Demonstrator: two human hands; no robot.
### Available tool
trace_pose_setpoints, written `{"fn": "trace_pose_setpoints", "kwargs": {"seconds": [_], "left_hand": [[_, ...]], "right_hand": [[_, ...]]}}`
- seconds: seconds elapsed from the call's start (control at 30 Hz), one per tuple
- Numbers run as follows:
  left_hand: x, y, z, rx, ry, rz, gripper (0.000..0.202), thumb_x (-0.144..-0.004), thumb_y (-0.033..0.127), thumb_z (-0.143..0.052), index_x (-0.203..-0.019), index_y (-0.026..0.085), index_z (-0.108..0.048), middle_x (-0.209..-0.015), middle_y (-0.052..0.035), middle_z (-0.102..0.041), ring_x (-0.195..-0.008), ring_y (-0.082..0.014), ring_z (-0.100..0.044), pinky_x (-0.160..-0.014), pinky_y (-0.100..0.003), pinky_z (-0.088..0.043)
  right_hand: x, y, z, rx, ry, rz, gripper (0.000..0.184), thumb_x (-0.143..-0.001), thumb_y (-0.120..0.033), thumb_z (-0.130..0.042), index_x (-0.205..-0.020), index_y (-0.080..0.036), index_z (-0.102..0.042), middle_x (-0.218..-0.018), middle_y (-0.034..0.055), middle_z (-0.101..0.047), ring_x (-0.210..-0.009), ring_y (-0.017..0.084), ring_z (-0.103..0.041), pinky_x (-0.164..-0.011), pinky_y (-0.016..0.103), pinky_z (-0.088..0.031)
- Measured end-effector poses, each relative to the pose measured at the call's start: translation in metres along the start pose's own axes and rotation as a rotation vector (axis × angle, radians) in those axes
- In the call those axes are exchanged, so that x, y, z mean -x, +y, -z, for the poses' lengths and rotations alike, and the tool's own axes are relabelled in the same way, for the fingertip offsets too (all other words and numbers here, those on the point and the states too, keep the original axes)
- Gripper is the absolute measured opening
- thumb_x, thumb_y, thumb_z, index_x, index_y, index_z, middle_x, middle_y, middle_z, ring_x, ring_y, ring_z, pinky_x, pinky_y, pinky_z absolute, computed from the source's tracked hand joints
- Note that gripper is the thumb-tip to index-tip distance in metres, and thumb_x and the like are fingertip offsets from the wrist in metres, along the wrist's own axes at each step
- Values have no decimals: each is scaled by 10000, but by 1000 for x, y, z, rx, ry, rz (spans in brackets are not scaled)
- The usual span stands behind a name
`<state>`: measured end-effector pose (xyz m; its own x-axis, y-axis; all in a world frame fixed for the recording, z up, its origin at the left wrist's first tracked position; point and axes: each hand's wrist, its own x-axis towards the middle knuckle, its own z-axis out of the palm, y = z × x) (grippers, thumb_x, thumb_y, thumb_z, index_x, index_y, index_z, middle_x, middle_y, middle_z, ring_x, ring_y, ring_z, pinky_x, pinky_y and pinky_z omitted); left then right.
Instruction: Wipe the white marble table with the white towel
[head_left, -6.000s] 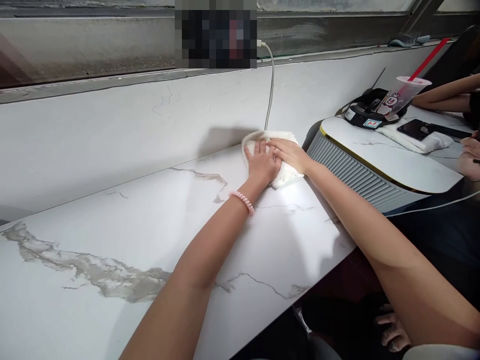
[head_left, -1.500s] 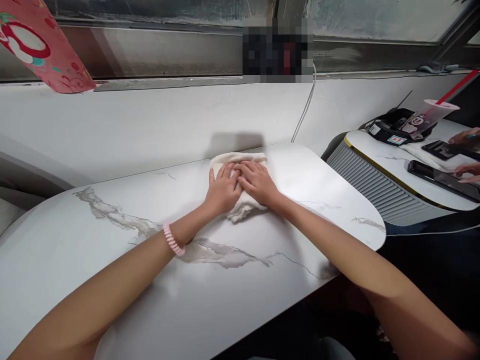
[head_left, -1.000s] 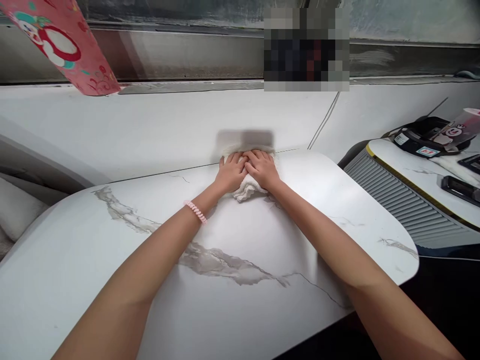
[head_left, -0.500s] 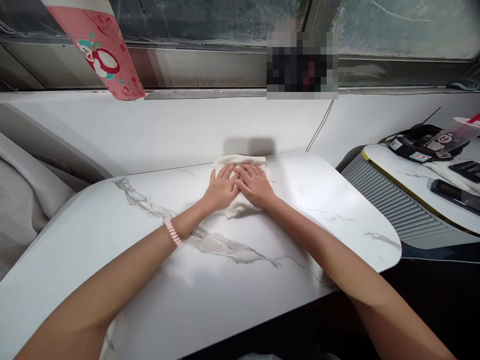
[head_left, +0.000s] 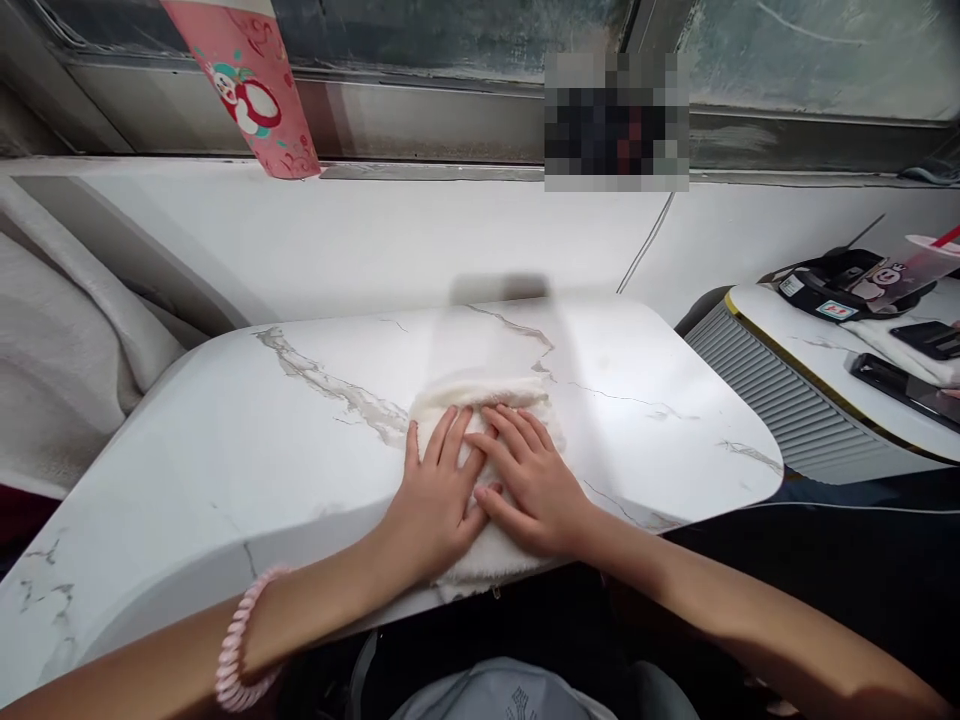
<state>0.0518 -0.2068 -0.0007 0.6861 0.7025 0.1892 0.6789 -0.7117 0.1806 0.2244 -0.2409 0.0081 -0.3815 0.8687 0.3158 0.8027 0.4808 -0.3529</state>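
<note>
A white fluffy cloth (head_left: 487, 565) lies spread on the white marble-patterned table (head_left: 337, 350), close to its front edge. My left hand (head_left: 435, 495) presses flat on the cloth, fingers spread and pointing away from me. Beside it, my right hand (head_left: 536, 490) lies flat on the same cloth, its fingers stretched out and partly overlapping the left hand's. A pink coiled band (head_left: 244, 640) circles my left wrist. Part of the cloth is hidden under both palms.
A pink paper cup (head_left: 251, 95) stands on the window ledge at upper left. To the right, a side cabinet (head_left: 795, 340) bears a black strap device (head_left: 825, 290), a clear cup (head_left: 904, 270) and a black phone (head_left: 907, 385). Grey fabric (head_left: 67, 340) hangs at left.
Both hands have slid the cloth from the table's back edge by the wall toward me, to the front edge. The hands stay flat on it. The view has shifted slightly.
</note>
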Motion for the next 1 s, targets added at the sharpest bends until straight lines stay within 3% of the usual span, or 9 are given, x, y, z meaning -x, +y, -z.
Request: {"fn": "trace_pose_setpoints", "kwargs": {"seconds": [0.27,0.47,0.6,0.77,1.0], "left_hand": [[54,-11,13,-8,-13,14,650,-931,330,-403,-1541,215,-209,-1580,-164,-272,-1473,-342,-183,-1129,-674,-181],[62,-35,18,3,-7,20,652,-909,295,-388,-1537,218,-233,-1590,-147,-256,-1477,-334,-179,-1148,-653,-162],[48,-52,21,19,-56,29,619,-901,282,-385,-1509,187,-311,-1582,-163,-268,-1477,-341,-177,-1147,-662,-146],[12,-82,26,47,-132,35,581,-911,280,-340,-1480,160,-353,-1576,-174,-272,-1483,-331,-157,-1143,-676,-124],[-49,-134,21,70,-98,20,542,-938,319,-348,-1462,179,-360,-1570,-150,-294,-1474,-296,-190,-1161,-635,-127]], "right_hand": [[1,-49,-12,-41,-55,22,541,-926,-414,-456,-1383,-124,-462,-1511,177,-369,-1431,336,-258,-1183,567,-193],[-18,-61,-27,-30,-39,50,518,-933,-368,-428,-1362,-84,-487,-1470,189,-422,-1413,353,-256,-1176,582,-183],[-36,-57,-35,3,-48,36,523,-939,-348,-395,-1371,-63,-473,-1484,199,-396,-1411,357,-249,-1176,576,-170],[-70,-46,-46,49,-30,-66,501,-947,-305,-349,-1375,-71,-466,-1497,178,-382,-1403,353,-262,-1179,556,-160],[-134,-15,-63,95,56,-199,477,-935,-243,-311,-1361,-110,-480,-1458,138,-439,-1379,314,-301,-1167,517,-179]]}}
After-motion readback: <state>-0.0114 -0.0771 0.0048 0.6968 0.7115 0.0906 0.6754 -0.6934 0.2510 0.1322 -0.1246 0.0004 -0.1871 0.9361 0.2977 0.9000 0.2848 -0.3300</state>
